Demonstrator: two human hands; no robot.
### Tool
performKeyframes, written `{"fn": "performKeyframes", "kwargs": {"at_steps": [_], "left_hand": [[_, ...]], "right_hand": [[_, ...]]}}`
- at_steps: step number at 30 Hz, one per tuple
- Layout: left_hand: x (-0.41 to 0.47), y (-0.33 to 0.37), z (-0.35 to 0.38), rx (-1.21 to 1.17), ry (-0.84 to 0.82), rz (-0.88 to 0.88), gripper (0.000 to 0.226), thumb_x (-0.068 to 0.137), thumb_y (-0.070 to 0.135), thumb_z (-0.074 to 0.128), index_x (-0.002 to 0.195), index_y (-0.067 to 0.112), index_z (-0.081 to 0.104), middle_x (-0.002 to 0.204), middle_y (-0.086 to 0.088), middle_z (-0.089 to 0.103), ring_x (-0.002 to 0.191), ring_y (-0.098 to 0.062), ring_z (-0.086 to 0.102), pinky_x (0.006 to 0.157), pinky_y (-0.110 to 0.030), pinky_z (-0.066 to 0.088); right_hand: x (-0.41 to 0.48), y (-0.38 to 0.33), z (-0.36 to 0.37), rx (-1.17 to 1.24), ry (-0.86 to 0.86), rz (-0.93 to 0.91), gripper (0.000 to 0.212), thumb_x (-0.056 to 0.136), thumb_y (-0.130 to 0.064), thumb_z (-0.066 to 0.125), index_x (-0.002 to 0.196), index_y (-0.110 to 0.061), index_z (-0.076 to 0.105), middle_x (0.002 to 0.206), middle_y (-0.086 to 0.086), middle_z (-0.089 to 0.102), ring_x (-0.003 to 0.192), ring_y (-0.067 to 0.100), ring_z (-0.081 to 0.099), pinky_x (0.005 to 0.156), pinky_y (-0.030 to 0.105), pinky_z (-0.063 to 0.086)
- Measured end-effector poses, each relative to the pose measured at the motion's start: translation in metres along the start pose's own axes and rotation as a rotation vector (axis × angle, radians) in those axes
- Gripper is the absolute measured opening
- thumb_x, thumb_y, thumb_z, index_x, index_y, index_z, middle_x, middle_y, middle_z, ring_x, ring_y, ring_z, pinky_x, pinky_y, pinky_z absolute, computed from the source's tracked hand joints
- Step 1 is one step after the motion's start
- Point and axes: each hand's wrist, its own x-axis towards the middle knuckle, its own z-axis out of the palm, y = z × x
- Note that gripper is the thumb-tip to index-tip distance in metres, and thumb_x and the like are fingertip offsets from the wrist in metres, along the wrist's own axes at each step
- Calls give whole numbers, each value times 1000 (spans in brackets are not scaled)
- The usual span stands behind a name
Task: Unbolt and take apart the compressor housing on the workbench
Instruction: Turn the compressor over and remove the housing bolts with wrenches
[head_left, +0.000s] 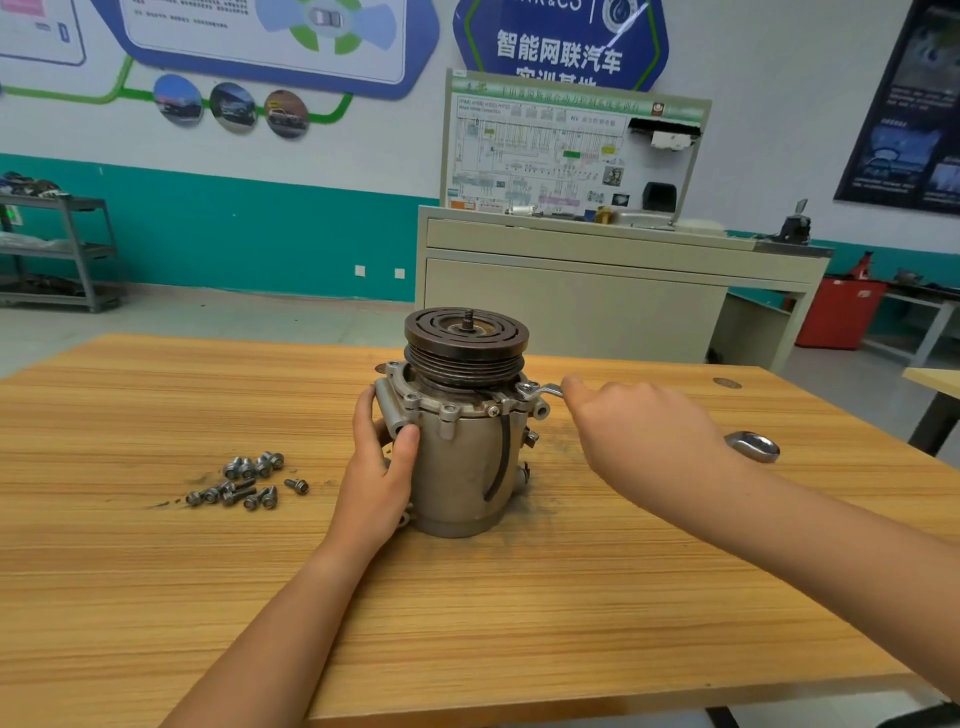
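A grey metal compressor (462, 467) stands upright in the middle of the wooden workbench (467, 623), with a dark grooved pulley (466, 338) on top. My left hand (382, 467) grips the housing's left side, thumb curled round the front. My right hand (639, 431) holds a silver wrench (543, 391); one end sits on a bolt at the flange's right rim, the other end (756, 446) sticks out behind my wrist. Several removed bolts (244, 480) lie in a loose heap on the bench to the left of the compressor.
Dark grime smears the wood around the compressor's base. The bench's far edge runs just behind the pulley. Beyond it stand a beige training console (597, 270), a red cabinet (839, 312) at right and a grey shelf trolley (62, 249) at left.
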Motion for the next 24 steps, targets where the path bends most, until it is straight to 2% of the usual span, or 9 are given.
{"fn": "performKeyframes", "kwargs": {"at_steps": [3,5,7,9,11,15,18,21,24], "left_hand": [[-1,1,0,-2,-5,-9,63,80,58,37,135,48,7,113,36,36,89,35,42,65,7,35],[-1,2,-1,-12,-8,-16,61,81,56,37,134,49,7,113,36,36,89,35,42,65,6,35],[-1,2,-1,-17,-10,-20,65,79,58,37,136,48,7,113,35,38,89,34,43,65,6,36],[-2,2,-1,-24,-12,-20,66,78,59,37,136,48,7,112,35,38,88,35,42,64,6,35],[-2,3,-1,-18,-6,-14,66,77,60,37,135,49,7,112,37,36,88,36,41,64,7,34],[-1,3,0,-19,0,-9,67,74,63,37,133,50,8,111,37,36,88,36,41,64,7,33],[-1,2,0,0,10,9,64,77,59,37,133,50,8,111,39,33,88,38,38,65,9,32],[-1,1,-1,18,10,14,61,78,58,38,131,51,9,111,40,33,89,38,38,66,9,31],[1,-2,-3,44,8,18,56,83,54,39,130,53,8,114,35,37,91,37,38,67,9,31]], "right_hand": [[0,-16,-5,-54,-51,-5,58,89,2,41,142,2,16,87,10,54,65,25,51,37,27,23],[0,-19,-6,-48,-49,-15,55,93,-3,38,142,3,15,103,16,57,76,29,56,38,28,23],[3,-12,-4,-18,-29,-32,48,97,-13,34,141,0,19,87,8,56,68,23,49,39,27,28],[4,2,-2,37,-30,-70,39,98,-20,30,135,-7,27,68,0,44,58,15,45,44,26,37],[8,16,2,62,-16,-114,38,97,-22,28,135,-15,27,67,-3,41,54,11,39,46,24,34],[23,35,15,16,57,-174,38,95,-11,34,131,-22,30,80,-1,45,65,18,43,55,28,36],[40,41,30,-4,86,-187,34,92,-4,39,121,-21,37,74,-3,37,66,17,40,55,28,34],[54,39,45,25,188,-227,29,89,2,48,114,-12,50,82,3,57,68,19,48,59,29,42],[70,31,60,143,402,-286,17,73,11,66,87,2,65,66,12,64,58,27,60,59,35,52]]}}
